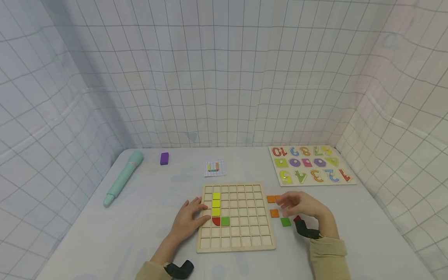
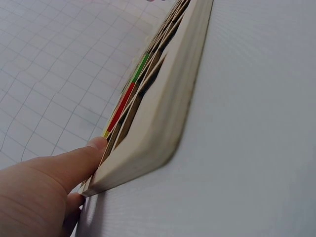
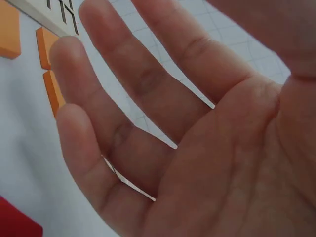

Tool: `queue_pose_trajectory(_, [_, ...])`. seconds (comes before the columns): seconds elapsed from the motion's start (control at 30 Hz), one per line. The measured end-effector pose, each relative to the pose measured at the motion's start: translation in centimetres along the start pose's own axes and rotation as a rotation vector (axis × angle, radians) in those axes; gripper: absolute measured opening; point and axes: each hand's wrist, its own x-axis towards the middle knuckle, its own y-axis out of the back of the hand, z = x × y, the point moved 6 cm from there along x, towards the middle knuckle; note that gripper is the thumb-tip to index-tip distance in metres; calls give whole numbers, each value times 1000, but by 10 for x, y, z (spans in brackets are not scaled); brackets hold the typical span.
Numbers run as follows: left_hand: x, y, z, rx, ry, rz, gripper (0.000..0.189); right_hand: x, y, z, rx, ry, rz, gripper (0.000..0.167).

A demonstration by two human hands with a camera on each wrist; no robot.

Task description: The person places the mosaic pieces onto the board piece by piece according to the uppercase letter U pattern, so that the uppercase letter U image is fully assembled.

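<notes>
Your left hand (image 1: 188,217) rests at the left edge of the board (image 1: 238,220); thumb laid over the rim, fingers relaxed and spread rather than wrapped tight. Board flat on the table in front of you.

In its second column from the left: three yellow tiles (image 1: 216,203) in a run, a rounded red tile (image 1: 216,221) directly below, a green tile (image 1: 225,221) just right of the red.

Your right hand (image 1: 303,204) hovers off the board's right side; grip wide and holding nothing, fingers apart and softly bent. Near those fingers, three orange tiles (image 1: 274,213), two side by side. Closer to you, a loose green one (image 1: 286,222); a loose red one (image 1: 297,219) by the wrist strap (image 1: 307,230), partly hidden.

Beyond the board: patterned card (image 1: 221,173), purple block (image 1: 164,158); number puzzle (image 1: 308,184) far right.
</notes>
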Motion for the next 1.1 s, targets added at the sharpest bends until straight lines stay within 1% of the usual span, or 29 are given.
queue_pose_trajectory(0.13, [0, -1, -1, 6, 0, 0, 33, -1, 1, 6, -6, -9, -11, 39])
queue_pose_trajectory(0.3, [0, 0, 0, -5, 6, -1, 33, -3, 2, 7, -34, -3, -10, 39])
queue_pose_trajectory(0.43, [0, 0, 1, -6, 6, -1, 33, -3, 1, 7, -15, -27, -25, 41])
queue_pose_trajectory(0.6, [0, 0, 1, -11, 3, 0, 33, -3, -1, 11, -4, -33, -55, 44])
queue_pose_trajectory(0.97, [0, 0, -1, 5, -1, 9, 34, -4, -2, 16, -3, -30, -52, 43])
queue_pose_trajectory(1.1, [0, 0, -1, 4, 0, 8, 33, -4, -2, 17, -23, -26, -60, 43])
